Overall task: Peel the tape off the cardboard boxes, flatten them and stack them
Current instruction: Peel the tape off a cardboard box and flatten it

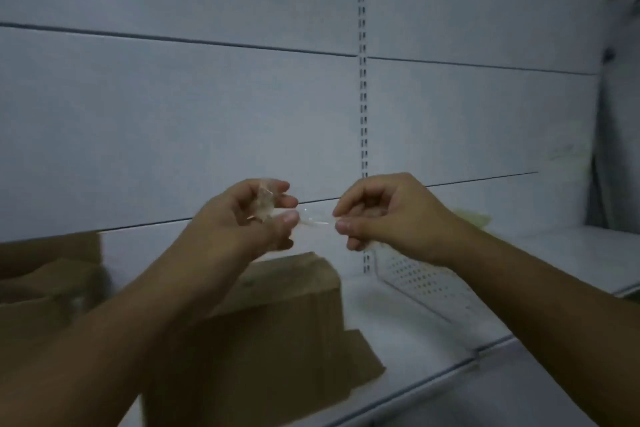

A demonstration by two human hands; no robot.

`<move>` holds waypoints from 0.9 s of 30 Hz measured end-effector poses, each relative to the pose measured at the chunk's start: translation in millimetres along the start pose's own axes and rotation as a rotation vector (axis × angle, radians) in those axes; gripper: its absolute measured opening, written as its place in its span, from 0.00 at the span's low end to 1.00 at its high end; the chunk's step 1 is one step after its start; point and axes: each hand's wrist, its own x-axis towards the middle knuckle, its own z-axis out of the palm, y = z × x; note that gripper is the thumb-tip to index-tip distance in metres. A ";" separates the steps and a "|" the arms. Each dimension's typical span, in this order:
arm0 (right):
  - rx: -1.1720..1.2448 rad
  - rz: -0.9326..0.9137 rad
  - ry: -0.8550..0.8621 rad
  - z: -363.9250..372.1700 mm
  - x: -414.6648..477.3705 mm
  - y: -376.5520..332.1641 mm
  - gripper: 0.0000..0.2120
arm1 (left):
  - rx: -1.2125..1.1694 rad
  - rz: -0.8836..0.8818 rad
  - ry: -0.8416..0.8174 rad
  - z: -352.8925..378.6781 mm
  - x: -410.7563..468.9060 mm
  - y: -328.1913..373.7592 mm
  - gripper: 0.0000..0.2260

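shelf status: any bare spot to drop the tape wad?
Bare shelf between the cardboard box and the perforated divider; more right of the divider. Left is crowded: another box. Both hands hold the tape.

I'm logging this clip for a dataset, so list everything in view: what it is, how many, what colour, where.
Clear crumpled strip of peeled tape: one, transparent, stretched between both hands.
Brown cardboard boxes: two; one on the shelf below the hands, one at far left.
White metal shelf: one, under the boxes.
White perforated divider: one, upright on the shelf, right of centre.
White back panels: several, behind the shelf.
Slotted upright rail: one, white, vertical, centre.
Left hand: pinching the tape wad.
Right hand: pinching the tape's other end.
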 end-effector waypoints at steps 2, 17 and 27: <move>-0.032 0.042 0.083 -61.4 -5.5 21.6 0.10 | -0.242 0.000 0.006 24.3 30.5 2.0 0.15; -0.634 0.324 -0.082 -199.2 -10.7 213.9 0.20 | 0.996 -0.022 -0.507 278.6 217.6 -135.7 0.23; -0.585 0.384 -0.376 -210.3 -20.7 235.0 0.27 | 0.691 -0.338 -0.534 290.5 197.5 -147.4 0.25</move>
